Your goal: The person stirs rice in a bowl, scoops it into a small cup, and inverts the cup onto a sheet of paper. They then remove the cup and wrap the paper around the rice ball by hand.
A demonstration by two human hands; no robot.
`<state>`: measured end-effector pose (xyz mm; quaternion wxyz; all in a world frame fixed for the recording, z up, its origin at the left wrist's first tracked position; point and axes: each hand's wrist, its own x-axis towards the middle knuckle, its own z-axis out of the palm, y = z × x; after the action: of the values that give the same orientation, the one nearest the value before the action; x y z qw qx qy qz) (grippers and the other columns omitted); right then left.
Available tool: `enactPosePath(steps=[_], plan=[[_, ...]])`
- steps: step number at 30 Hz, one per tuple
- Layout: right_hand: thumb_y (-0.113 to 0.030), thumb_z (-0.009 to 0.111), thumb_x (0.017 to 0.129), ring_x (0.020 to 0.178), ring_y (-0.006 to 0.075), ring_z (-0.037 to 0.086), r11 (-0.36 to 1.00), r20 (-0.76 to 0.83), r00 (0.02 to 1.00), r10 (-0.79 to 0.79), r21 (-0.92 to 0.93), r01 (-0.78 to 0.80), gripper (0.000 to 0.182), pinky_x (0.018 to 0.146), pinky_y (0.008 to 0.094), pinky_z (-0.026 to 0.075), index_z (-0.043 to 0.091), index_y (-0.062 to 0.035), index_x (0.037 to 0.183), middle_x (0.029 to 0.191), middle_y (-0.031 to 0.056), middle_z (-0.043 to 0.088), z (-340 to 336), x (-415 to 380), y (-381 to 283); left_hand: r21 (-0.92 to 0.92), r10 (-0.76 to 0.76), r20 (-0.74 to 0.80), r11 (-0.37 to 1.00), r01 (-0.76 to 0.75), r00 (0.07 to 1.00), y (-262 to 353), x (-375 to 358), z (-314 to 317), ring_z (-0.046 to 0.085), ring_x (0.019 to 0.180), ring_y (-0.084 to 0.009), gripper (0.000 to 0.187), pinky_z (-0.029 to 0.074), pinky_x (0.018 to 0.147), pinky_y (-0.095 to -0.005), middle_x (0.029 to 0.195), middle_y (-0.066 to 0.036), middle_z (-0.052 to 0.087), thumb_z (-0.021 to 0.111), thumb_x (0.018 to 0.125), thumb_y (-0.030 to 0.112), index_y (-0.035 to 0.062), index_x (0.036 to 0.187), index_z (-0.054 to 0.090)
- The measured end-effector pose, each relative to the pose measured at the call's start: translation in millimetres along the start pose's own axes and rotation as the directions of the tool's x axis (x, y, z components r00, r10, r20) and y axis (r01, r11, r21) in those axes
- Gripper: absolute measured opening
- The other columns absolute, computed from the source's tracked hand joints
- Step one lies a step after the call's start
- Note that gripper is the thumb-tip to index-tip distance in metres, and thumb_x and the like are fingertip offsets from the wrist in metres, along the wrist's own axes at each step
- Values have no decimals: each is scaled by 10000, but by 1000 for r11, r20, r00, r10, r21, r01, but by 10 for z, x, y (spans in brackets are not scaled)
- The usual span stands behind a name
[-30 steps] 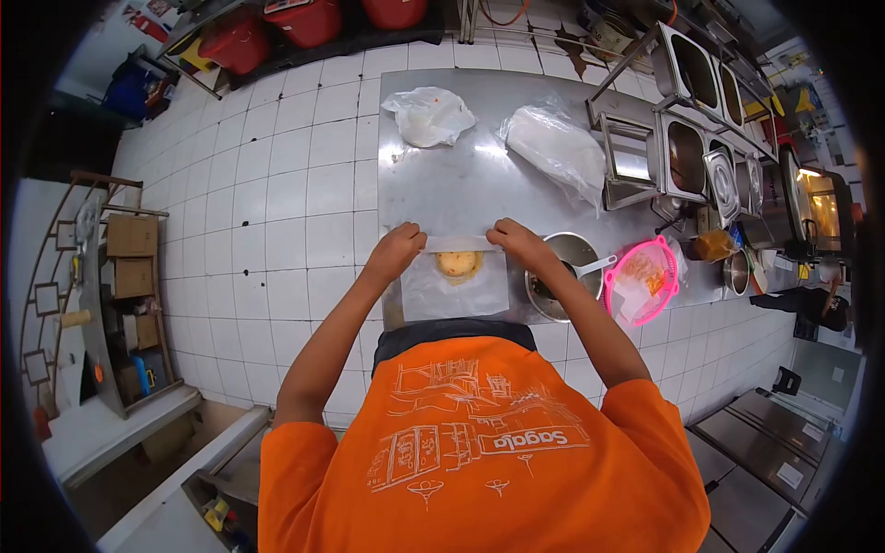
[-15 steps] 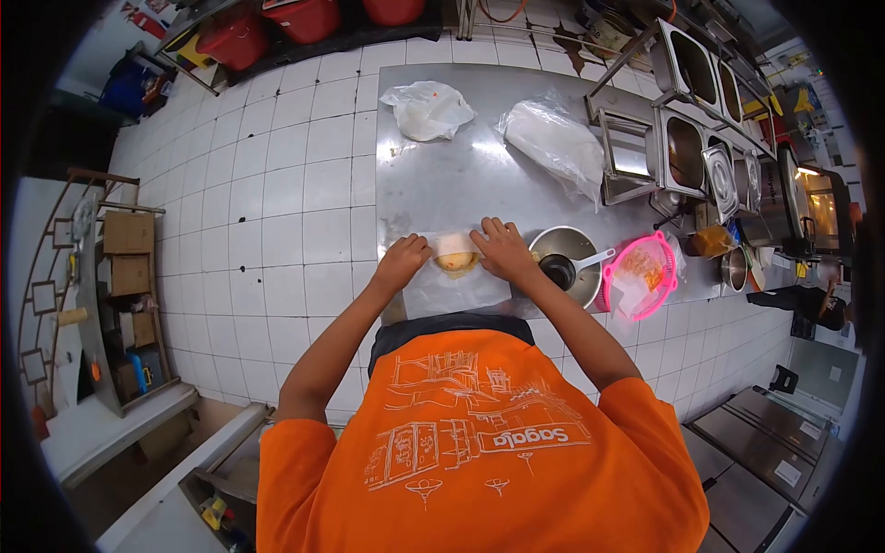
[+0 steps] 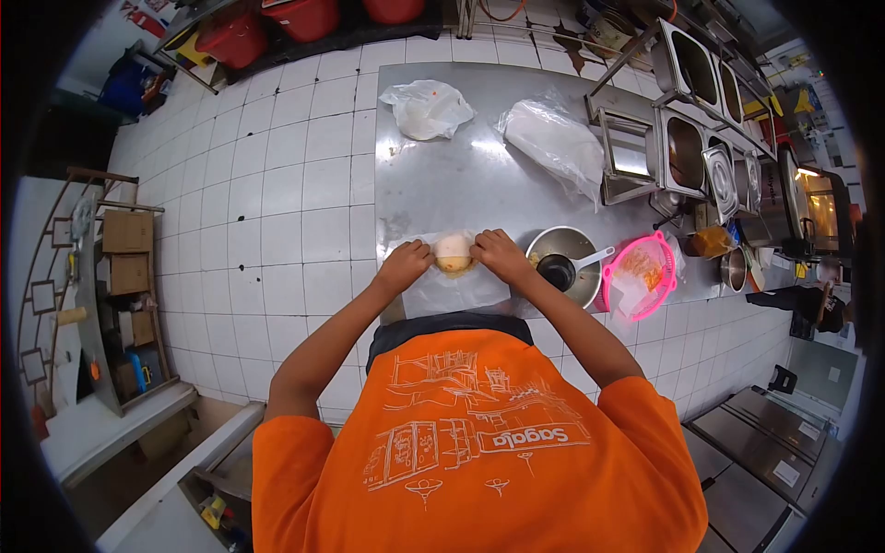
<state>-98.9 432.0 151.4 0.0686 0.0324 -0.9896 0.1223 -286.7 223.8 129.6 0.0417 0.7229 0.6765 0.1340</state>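
A rounded mound of yellowish food (image 3: 453, 263) lies on a clear plastic sheet (image 3: 452, 297) near the front edge of the steel table. Over its far half rests a thin pale pink sheet (image 3: 452, 244). My left hand (image 3: 407, 264) is closed, its fingers pinching at the left side of this sheet. On the opposite side, my right hand (image 3: 499, 253) is closed in a similar pinch. The fingertips hide the exact edges held.
Right of my hands stand a metal bowl (image 3: 564, 241) with a white-handled dark ladle (image 3: 559, 271) and a pink basket (image 3: 661, 247). Plastic bags (image 3: 427, 109) lie at the table's back. Metal pans (image 3: 684, 152) on a rack line the right side.
The pale pink sheet has come down over the far part of the mound. My hands have drawn slightly closer together, and the right hand has lowered a little.
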Motion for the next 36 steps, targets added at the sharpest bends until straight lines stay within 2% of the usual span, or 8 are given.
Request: enactPosePath(steps=[5,8,14,20,25,29,34,36], plan=[[-112,591,852,1043,231,637,997,66,996,62,48,-65,103,974,393,480,648,-60,919,975,75,664,97,-119,-25,0,-64,59,998,64,996,88,-58,84,624,1003,-250,178,544,879,-361,973,-94,636,614,791,70,11,950,666],[-150,637,854,1221,271,592,985,202,969,146,64,-161,192,1092,433,434,633,-74,1031,1197,137,665,52,-170,-164,33,-106,87,994,104,991,214,-137,101,605,1080,-275,279,526,936,-376,1054,-125,621,612,831,128,-31,1055,662],[-270,748,815,1492,387,323,998,357,933,40,-54,-22,394,1185,598,290,618,-202,1180,1563,303,353,-244,-385,-451,19,-169,124,986,168,978,419,-155,-55,520,1258,-339,525,411,1101,-453,1243,-201,575,616,909,313,-94,1240,598],[-259,654,912,1501,395,308,991,280,960,15,-130,23,374,1200,613,240,555,-172,1262,1572,315,331,171,-511,-300,-31,-295,282,948,316,913,531,-166,-123,406,1418,-393,802,276,1194,-548,1463,-276,466,583,922,597,-79,1346,501],[-213,540,972,1430,371,414,935,427,886,181,206,-290,312,1195,624,244,480,-45,1227,1441,266,503,-71,-208,-182,-102,-311,418,918,384,854,570,-57,-441,349,1464,-421,965,187,1185,-670,1463,-305,457,613,827,747,-22,1381,434],[-244,494,993,1321,386,520,899,541,817,199,230,-372,306,1178,636,259,458,-29,1208,1259,234,634,-201,2,-132,-30,-382,399,903,429,833,690,12,-447,384,1438,-424,750,199,1168,-693,1455,-295,469,621,904,590,-13,1323,465],[-279,536,989,1259,388,565,906,449,860,242,213,-366,326,1164,641,278,465,-41,1200,1195,223,661,-275,-21,-204,-66,-427,261,887,457,866,556,25,-50,531,1313,-396,363,255,1143,-695,1301,-265,609,502,1028,263,-16,1260,485],[-308,559,990,1224,388,587,919,391,884,255,187,-347,338,1146,637,303,474,-52,1194,1181,220,667,-303,-31,-305,-125,-433,357,856,502,828,494,70,-224,568,1265,-390,321,269,1132,-697,1219,-255,650,474,1038,227,-18,1245,490]])
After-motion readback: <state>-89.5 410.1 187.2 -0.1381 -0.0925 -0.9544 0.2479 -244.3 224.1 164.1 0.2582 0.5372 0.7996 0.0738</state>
